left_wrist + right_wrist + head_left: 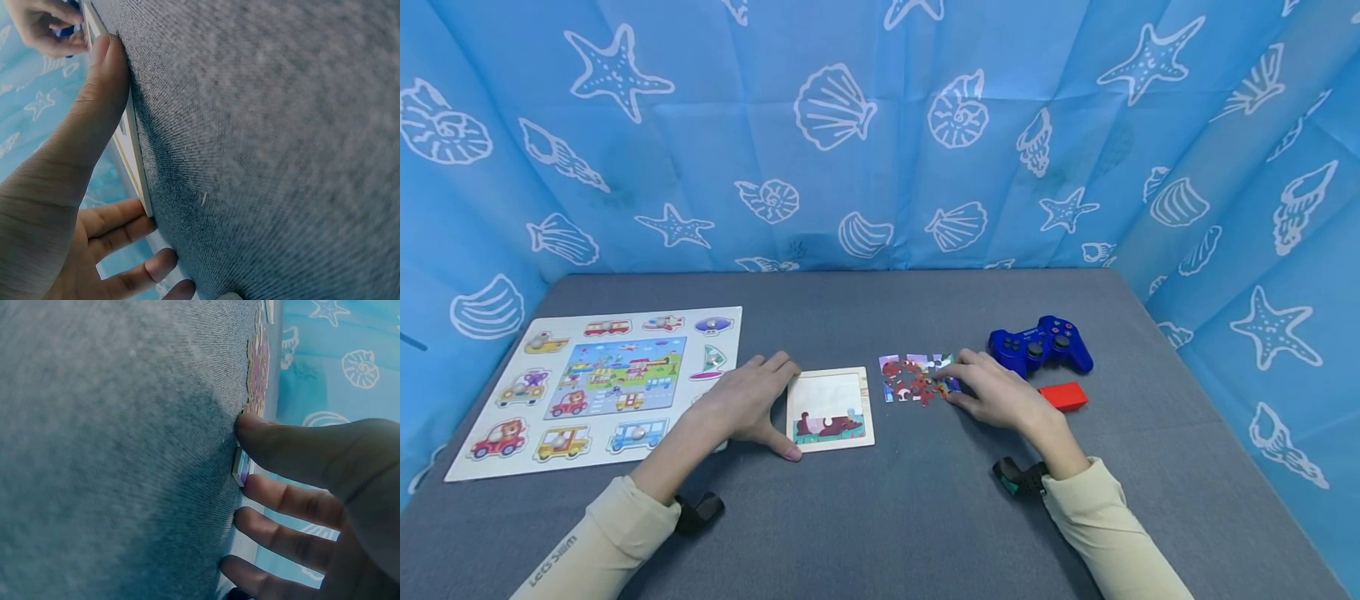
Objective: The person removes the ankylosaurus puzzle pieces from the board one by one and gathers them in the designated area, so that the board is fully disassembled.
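A small wooden jigsaw tray [829,392] lies on the table, a row of brown, pink and green pieces [829,425] along its near side. My left hand [751,402] holds its left side, thumb at the near corner and index finger at the far one; the left wrist view shows this thumb [106,81] against the edge. Right of the tray, loose jigsaw pieces [910,388] lie clustered. At their right side my right hand [992,390] pinches a jigsaw piece [240,467] between thumb and index finger, low at the cloth. Its other fingers are spread.
A large white peg puzzle board [606,323] with vehicle pictures lies at the left. Beyond my right hand is a blue game controller [1037,346], with a red block [1063,396] in front of it. A blue shell-patterned curtain [880,192] hangs behind the grey table [880,533].
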`<state>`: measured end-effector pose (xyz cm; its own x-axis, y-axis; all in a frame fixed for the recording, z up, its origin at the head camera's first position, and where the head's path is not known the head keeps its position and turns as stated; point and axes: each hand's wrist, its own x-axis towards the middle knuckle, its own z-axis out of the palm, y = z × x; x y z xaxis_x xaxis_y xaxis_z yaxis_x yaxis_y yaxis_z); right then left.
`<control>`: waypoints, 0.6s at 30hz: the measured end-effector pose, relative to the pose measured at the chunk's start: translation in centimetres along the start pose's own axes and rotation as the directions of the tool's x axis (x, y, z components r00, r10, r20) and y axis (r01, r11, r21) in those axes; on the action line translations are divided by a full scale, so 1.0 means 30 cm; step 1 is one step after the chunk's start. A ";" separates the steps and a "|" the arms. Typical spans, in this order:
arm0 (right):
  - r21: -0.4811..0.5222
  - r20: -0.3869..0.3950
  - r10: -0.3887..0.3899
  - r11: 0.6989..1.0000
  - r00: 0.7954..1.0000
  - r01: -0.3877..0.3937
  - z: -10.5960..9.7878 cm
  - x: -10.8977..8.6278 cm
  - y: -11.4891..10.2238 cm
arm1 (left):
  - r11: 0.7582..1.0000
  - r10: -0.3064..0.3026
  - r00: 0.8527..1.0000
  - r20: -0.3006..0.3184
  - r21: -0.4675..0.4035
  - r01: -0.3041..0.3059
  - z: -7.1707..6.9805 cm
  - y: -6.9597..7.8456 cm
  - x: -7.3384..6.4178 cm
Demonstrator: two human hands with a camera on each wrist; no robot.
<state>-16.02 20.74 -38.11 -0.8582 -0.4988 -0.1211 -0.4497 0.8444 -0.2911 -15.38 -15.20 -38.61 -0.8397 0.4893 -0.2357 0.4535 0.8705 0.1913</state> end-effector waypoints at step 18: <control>-0.013 -0.070 -0.025 1.000 0.997 0.024 -0.024 -0.003 -0.059 | 1.000 -0.003 1.000 -0.001 0.000 0.003 0.000 0.000 -0.002</control>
<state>-15.33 19.42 -36.90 -0.8621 -0.5045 -0.0474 -0.4732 0.8349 -0.2811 -15.33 -15.22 -38.61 -0.8415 0.4865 -0.2349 0.4510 0.8720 0.1903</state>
